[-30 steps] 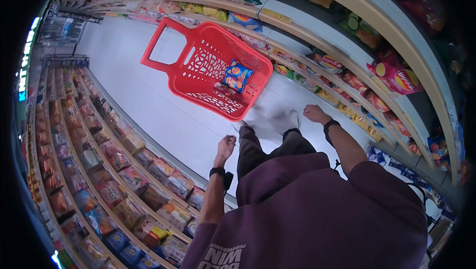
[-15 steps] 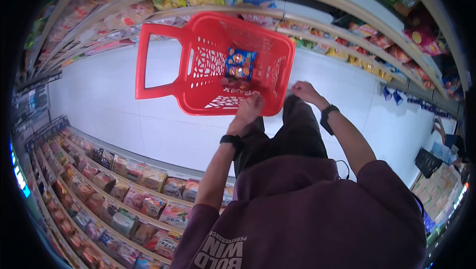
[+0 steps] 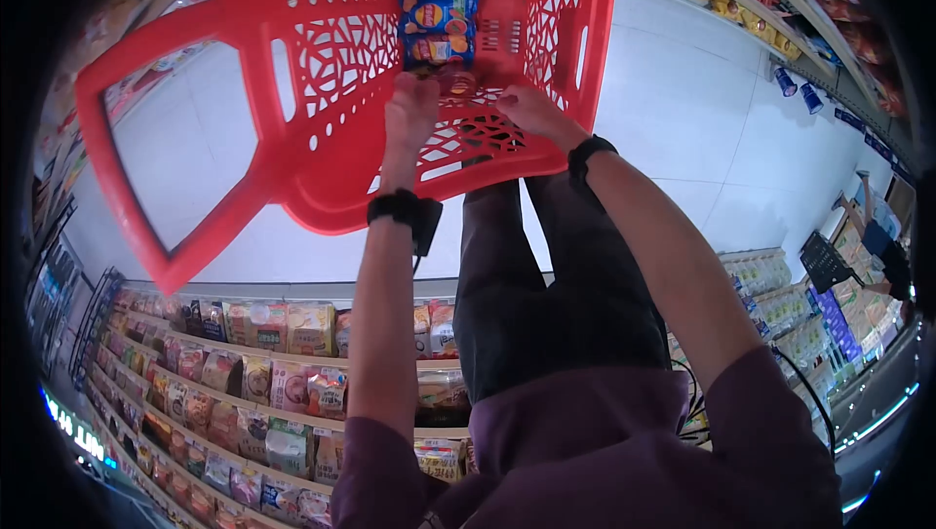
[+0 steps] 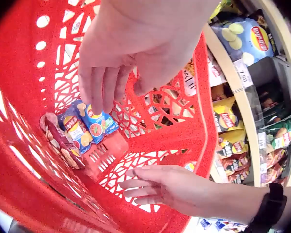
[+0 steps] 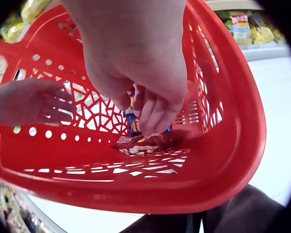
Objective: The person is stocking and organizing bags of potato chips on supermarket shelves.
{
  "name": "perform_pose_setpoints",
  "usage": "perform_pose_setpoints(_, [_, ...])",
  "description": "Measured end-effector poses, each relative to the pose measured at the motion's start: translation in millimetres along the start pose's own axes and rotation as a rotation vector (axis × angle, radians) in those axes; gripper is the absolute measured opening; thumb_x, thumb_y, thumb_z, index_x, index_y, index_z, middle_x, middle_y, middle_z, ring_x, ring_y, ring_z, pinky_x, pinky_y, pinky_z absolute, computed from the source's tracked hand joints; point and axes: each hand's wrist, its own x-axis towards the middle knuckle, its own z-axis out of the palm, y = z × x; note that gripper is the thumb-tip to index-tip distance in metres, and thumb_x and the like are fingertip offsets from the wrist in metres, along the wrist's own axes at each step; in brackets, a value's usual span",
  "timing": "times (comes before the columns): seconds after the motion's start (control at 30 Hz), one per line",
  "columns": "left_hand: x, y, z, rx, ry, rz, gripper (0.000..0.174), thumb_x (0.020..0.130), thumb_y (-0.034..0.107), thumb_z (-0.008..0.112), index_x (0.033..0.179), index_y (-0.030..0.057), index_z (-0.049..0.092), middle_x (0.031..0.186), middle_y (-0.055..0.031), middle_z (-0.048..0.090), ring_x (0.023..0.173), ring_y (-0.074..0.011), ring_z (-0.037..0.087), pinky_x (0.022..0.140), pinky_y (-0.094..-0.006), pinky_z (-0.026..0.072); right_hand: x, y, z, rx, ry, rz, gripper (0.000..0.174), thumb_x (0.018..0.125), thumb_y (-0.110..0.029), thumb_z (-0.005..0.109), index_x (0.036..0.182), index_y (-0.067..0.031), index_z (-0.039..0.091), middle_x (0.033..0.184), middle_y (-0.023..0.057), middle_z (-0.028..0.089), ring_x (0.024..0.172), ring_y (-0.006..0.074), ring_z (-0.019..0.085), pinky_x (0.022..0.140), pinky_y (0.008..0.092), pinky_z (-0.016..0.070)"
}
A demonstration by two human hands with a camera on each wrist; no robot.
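Both hands are inside the red basket [image 3: 331,173], above the packs at its bottom. The left hand [image 3: 411,119] hangs with fingers loosely bent and holds nothing; in the left wrist view the left hand [image 4: 131,53] is at the top. The right hand [image 3: 538,116] reaches in from the other side; its fingers look relaxed and apart in the left wrist view, touching nothing [image 4: 169,188]. Blue chip packs [image 3: 439,27] lie beside a dark red pack [image 4: 61,141]. In the right wrist view the red pack [image 5: 148,141] is partly behind the right fingers.
Shelves of packaged food [image 3: 292,383] run behind the person's legs. More shelves with chip bags [image 4: 228,116] stand beyond the basket. Pale floor [image 3: 673,90] shows to the right, and another person with a dark basket [image 3: 827,261] is at the far right.
The basket appears larger and closer in the head view. Both hands have moved from outside or at its rim to inside it, and the view has turned along the aisle.
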Motion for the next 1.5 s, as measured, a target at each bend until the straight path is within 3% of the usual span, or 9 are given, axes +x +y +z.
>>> perform_pose_setpoints(0.17, [54.6, -24.4, 20.3, 0.199, -0.161, -0.272, 0.042, 0.090, 0.043, 0.057, 0.104, 0.0038, 0.065, 0.102, -0.0211, 0.068, 0.102, -0.0382, 0.065, 0.091, -0.0441, 0.0489, 43.0, 26.3, 4.3, -0.021, 0.154, 0.093, 0.034, 0.087, -0.030, 0.058, 0.105, -0.0019, 0.066, 0.095, 0.0178, 0.070, 0.092, 0.0331, 0.069, 0.082, 0.0405, 0.0536])
perform_pose_setpoints(0.4, [135.7, -110.1, 50.7, 1.080, -0.409, 0.387, 0.029, 0.092, 0.027, 0.052, 0.097, 0.0032, 0.067, 0.095, -0.0272, 0.066, 0.088, -0.0434, 0.067, 0.063, -0.0480, 0.0555, 189.8, 58.8, 6.3, -0.333, 0.109, -0.023, 0.036, 0.081, -0.024, 0.057, 0.103, 0.0041, 0.064, 0.111, 0.0261, 0.064, 0.102, 0.0410, 0.062, 0.091, 0.0467, 0.0497])
perform_pose_setpoints(0.63, [181.7, -135.6, 81.4, 0.402, -0.182, -0.179, 0.033, 0.091, 0.029, 0.052, 0.096, -0.0008, 0.065, 0.101, -0.0275, 0.066, 0.092, -0.0439, 0.065, 0.083, -0.0472, 0.0531, 300.9, 90.5, 38.4, 0.422, 0.229, 0.171, 0.035, 0.089, -0.018, 0.059, 0.118, 0.0011, 0.054, 0.100, 0.0195, 0.066, 0.091, 0.0318, 0.069, 0.072, 0.0418, 0.0574])
perform_pose_setpoints(0.77, [189.9, -159.7, 93.4, 1.073, -0.529, 0.285, 0.035, 0.093, 0.028, 0.049, 0.110, 0.0013, 0.062, 0.112, -0.0230, 0.064, 0.100, -0.0427, 0.064, 0.084, -0.0501, 0.0545, 307.3, 80.2, 45.9, 0.877, 0.330, 0.244, 0.028, 0.093, -0.013, 0.058, 0.119, -0.0008, 0.056, 0.088, 0.0109, 0.067, 0.082, 0.0230, 0.070, 0.065, 0.0361, 0.0577])
perform_pose_setpoints(1.0, [185.6, -170.6, 118.2, 0.882, -0.453, 0.020, 0.041, 0.093, 0.038, 0.049, 0.118, 0.0081, 0.063, 0.123, -0.0181, 0.062, 0.112, -0.0385, 0.061, 0.087, -0.0497, 0.0529, 338.2, 117.3, 58.6, 0.301, 0.389, 0.125, 0.028, 0.090, -0.025, 0.061, 0.105, -0.0033, 0.068, 0.092, 0.0189, 0.070, 0.083, 0.0347, 0.068, 0.073, 0.0445, 0.0549])
perform_pose_setpoints(1.03, [184.1, -160.9, 114.1, 0.527, -0.311, -0.298, 0.045, 0.091, 0.041, 0.048, 0.119, 0.0079, 0.062, 0.122, -0.0219, 0.063, 0.113, -0.0366, 0.061, 0.091, -0.0512, 0.0499, 322.6, 112.5, 55.7, 0.262, 0.430, 0.176, 0.028, 0.088, -0.027, 0.059, 0.102, -0.0044, 0.069, 0.095, 0.0218, 0.068, 0.091, 0.0389, 0.066, 0.081, 0.0466, 0.0526])
perform_pose_setpoints(1.23, [179.3, -153.1, 110.9, 0.540, -0.315, -0.149, 0.046, 0.089, 0.040, 0.053, 0.110, 0.0016, 0.065, 0.112, -0.0254, 0.066, 0.109, -0.0402, 0.062, 0.094, -0.0491, 0.0480, 221.4, 126.6, 48.5, 0.523, 0.700, 0.594, 0.016, 0.088, -0.009, 0.058, 0.099, 0.0016, 0.064, 0.105, 0.0186, 0.066, 0.095, 0.0309, 0.067, 0.078, 0.0387, 0.0550])
perform_pose_setpoints(1.33, [163.8, -76.4, 83.6, 0.381, -0.225, -0.273, 0.041, 0.089, 0.036, 0.056, 0.104, -0.0009, 0.066, 0.107, -0.0265, 0.067, 0.103, -0.0434, 0.063, 0.092, -0.0488, 0.0491, 191.6, 109.1, 54.6, 0.410, 0.809, 0.537, 0.031, 0.093, -0.007, 0.054, 0.120, 0.0049, 0.047, 0.108, 0.0242, 0.061, 0.091, 0.0291, 0.067, 0.075, 0.0383, 0.0545])
perform_pose_setpoints(1.5, [179.4, -141.6, 116.3, 0.412, -0.161, -0.031, 0.034, 0.087, 0.031, 0.059, 0.100, 0.0005, 0.067, 0.097, -0.0279, 0.067, 0.095, -0.0459, 0.064, 0.085, -0.0506, 0.0521, 216.0, 72.0, 62.6, 0.130, 0.898, -0.136, 0.043, 0.091, -0.010, 0.056, 0.129, 0.0038, 0.042, 0.130, 0.0274, 0.045, 0.094, 0.0397, 0.064, 0.083, 0.0453, 0.0525])
